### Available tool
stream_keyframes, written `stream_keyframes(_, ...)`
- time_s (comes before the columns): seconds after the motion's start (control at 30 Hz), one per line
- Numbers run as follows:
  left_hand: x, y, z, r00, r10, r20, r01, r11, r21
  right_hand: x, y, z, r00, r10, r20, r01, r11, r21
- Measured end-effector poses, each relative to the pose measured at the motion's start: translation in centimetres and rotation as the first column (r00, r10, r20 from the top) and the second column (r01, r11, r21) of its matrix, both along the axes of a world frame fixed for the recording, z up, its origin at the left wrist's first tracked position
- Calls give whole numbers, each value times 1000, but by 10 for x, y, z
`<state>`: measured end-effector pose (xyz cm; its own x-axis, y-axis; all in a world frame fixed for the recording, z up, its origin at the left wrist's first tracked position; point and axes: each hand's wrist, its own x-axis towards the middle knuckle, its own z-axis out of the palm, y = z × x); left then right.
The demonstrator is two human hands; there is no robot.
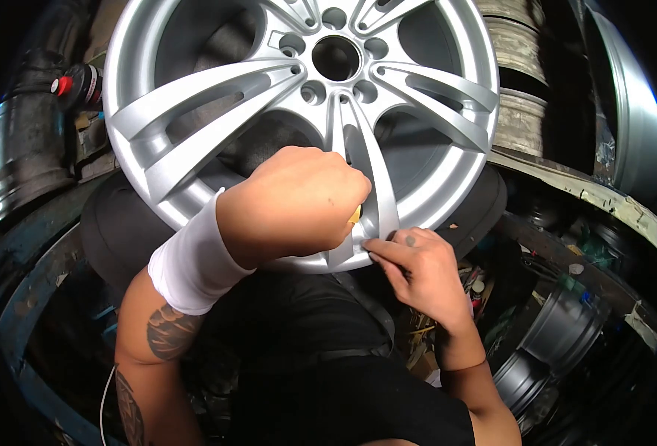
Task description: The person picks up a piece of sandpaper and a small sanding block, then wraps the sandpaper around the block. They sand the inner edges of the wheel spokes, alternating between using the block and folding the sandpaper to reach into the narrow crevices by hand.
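Note:
A silver alloy wheel (388, 152) lies face up over the lap, its split spokes and centre hole in view. My left hand (298, 197), with a white band round the wrist, is closed in a fist over the lower spoke. A bit of something yellow (355, 216) peeks out below its knuckles; the rest is hidden by the fist. My right hand (421, 271) is at the wheel's near edge. Its index fingertip presses on the foot of the same spoke, other fingers are bent over the rim, and the thumb is lower, by the outer edge.
Dark padded supports (120, 223) show beneath the wheel. At left stands a dark bottle with a red cap (62, 85). Stacked rims (518, 123) are at upper right, beside a large silver rim (640, 111). More rims (566, 327) sit low at right, below a worn ledge (588, 189).

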<state>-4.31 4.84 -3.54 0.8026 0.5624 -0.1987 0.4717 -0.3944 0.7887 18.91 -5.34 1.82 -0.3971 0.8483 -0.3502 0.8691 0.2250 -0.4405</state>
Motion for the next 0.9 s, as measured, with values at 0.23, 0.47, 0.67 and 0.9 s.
stream_keyframes(0.23,0,-2,0,1000,-4,-3,4,1000,20,1,1,-2,998,55,8,-55,998,-2)
stream_keyframes(0.47,-2,-2,-2,1000,-1,21,0,999,37,-1,3,0,999,34,23,-35,999,16)
stream_keyframes(0.67,-2,-2,-2,1000,-19,6,18,999,28,1,4,0,998,54,35,-55,998,29)
stream_keyframes(0.9,-1,-3,-4,1000,-17,20,17,999,39,-1,4,-2,998,62,18,-62,998,-3)
